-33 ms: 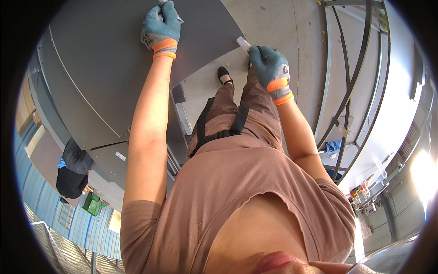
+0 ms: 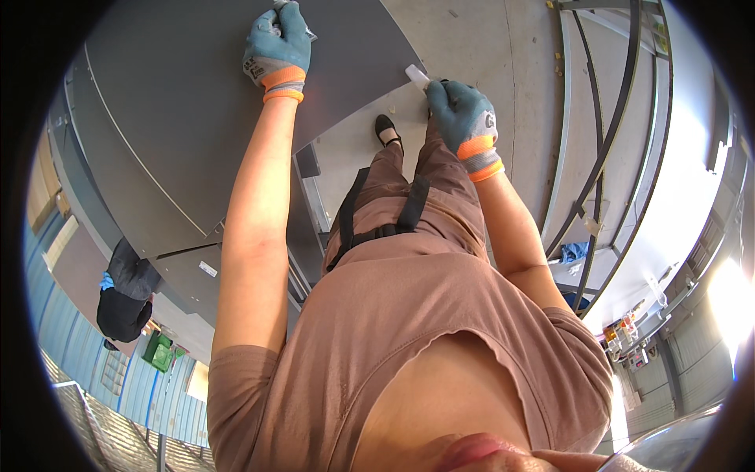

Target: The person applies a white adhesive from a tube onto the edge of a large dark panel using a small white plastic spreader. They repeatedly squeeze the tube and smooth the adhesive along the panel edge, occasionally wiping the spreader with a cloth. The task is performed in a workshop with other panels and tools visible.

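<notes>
My left hand (image 2: 278, 41), in a blue-grey work glove with an orange cuff, is closed over a large dark grey panel (image 2: 181, 102). Bits of a crumpled pale cloth (image 2: 311, 35) poke out from its fingers. Off the panel's right corner, my right hand (image 2: 462, 116) wears a matching glove. It is closed around a pale, partly see-through narrow object (image 2: 418, 76), whose blunt end points up and left near the panel edge. The rest of that object is hidden in the glove, so its kind does not show.
Concrete floor (image 2: 480, 39) lies beyond the panel corner. On the right stands a metal frame rack (image 2: 629, 102) with curved-looking bars. A person in dark clothes (image 2: 126, 299) is at the far left, near a green bin (image 2: 160, 352).
My right hand has shifted very slightly left with the pale object, whose end tilts a little more upright. My left hand stays in place.
</notes>
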